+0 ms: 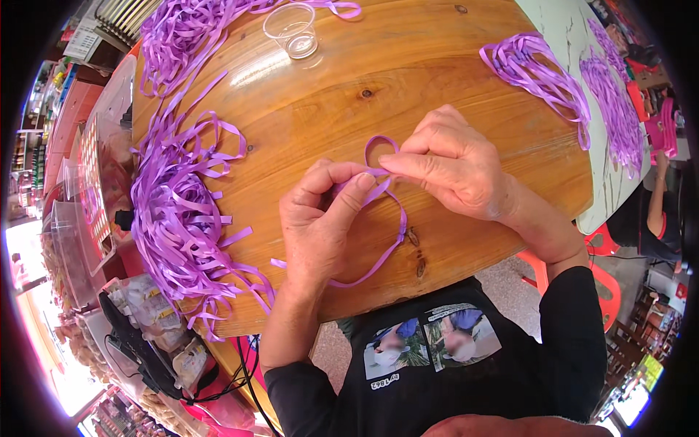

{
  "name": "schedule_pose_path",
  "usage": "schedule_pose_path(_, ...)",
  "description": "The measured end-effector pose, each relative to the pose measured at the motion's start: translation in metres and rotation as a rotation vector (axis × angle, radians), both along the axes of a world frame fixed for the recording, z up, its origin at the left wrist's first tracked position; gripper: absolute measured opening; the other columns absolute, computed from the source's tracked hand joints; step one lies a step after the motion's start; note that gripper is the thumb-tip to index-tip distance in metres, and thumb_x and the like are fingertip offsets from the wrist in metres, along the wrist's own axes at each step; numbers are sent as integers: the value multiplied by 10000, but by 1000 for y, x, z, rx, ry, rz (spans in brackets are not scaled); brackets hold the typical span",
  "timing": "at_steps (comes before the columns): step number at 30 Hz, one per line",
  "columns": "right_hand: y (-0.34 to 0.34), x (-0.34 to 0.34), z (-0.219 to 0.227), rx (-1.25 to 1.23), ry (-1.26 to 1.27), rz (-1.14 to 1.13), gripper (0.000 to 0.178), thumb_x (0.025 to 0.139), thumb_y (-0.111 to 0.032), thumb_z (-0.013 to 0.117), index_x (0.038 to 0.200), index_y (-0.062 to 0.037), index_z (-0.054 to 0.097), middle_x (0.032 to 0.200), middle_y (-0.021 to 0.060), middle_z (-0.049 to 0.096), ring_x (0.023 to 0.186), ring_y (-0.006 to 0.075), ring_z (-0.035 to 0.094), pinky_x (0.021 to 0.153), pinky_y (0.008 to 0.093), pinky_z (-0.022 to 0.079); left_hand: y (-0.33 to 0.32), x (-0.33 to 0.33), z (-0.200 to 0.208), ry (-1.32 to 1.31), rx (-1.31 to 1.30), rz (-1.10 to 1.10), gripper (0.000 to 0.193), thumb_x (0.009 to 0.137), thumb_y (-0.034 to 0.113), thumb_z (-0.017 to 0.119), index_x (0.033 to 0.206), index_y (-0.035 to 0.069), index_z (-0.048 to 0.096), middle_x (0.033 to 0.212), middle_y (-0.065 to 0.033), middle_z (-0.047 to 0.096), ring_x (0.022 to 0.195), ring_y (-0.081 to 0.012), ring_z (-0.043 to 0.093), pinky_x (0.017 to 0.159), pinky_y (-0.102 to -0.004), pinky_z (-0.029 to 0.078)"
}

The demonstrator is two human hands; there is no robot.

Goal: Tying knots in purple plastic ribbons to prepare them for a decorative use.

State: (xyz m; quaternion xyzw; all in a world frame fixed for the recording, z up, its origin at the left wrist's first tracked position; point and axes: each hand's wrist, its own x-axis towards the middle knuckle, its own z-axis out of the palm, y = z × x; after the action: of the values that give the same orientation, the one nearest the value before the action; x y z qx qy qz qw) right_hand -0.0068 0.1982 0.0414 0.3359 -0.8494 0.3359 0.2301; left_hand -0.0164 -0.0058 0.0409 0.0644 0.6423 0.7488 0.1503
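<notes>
A narrow purple ribbon point(402, 224) is held between my two hands, over the wooden table near its front edge. My left hand point(317, 211) is closed, pinching the ribbon between thumb and forefinger. Close on its right, my right hand point(459, 164) pinches the same ribbon with thumb and fingertips. A small loop of it stands up between the hands where the strands cross. The rest curves down below them, with one free end showing left of my left wrist. Whether a knot sits under the fingertips is hidden.
A large tangled heap of purple ribbons point(171, 211) covers the wooden table's left side, and another pile point(175, 36) lies behind it. A clear plastic cup point(300, 45) stands at the back. Looped ribbons point(535, 69) lie at right, with more strands point(611, 109) on a white marbled table.
</notes>
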Motion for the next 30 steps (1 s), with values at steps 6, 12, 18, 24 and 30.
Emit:
schedule_pose_path(6,-2,0,5,-68,-234,7,200,731,-21,706,927,-49,686,773,38,591,707,194,558,634,294,410,-4,-2,-1,314,-258,-18,57,799,7,686,854,20,690,705,3,523,652,-48,463,576,-190,345)
schedule_pose_path(12,-2,7,13,-513,-860,320,98,801,-7,667,898,-9,681,829,70,615,775,159,561,692,251,432,3,2,-4,102,101,-40,66,826,15,669,891,25,668,763,4,577,640,-48,481,547,-185,362)
schedule_pose_path(18,-12,12,5,-910,-1032,369,201,814,37,635,1005,-6,679,899,97,605,862,154,545,732,254,439,10,8,-9,-217,404,-45,93,862,25,636,949,17,608,826,-5,607,648,-47,505,543,-180,404)
schedule_pose_path(24,-11,10,0,-588,-689,193,243,830,49,614,1052,-32,673,897,71,599,829,142,551,720,238,452,17,16,-16,-115,379,19,106,861,-9,621,967,-7,609,850,-13,590,675,-52,513,561,-189,417)
schedule_pose_path(30,-13,7,-5,-383,-437,60,270,809,51,639,1059,-45,674,881,55,615,778,152,563,654,248,464,20,14,-24,131,110,113,121,837,-39,630,956,-19,640,884,-27,570,772,-72,523,673,-187,421)
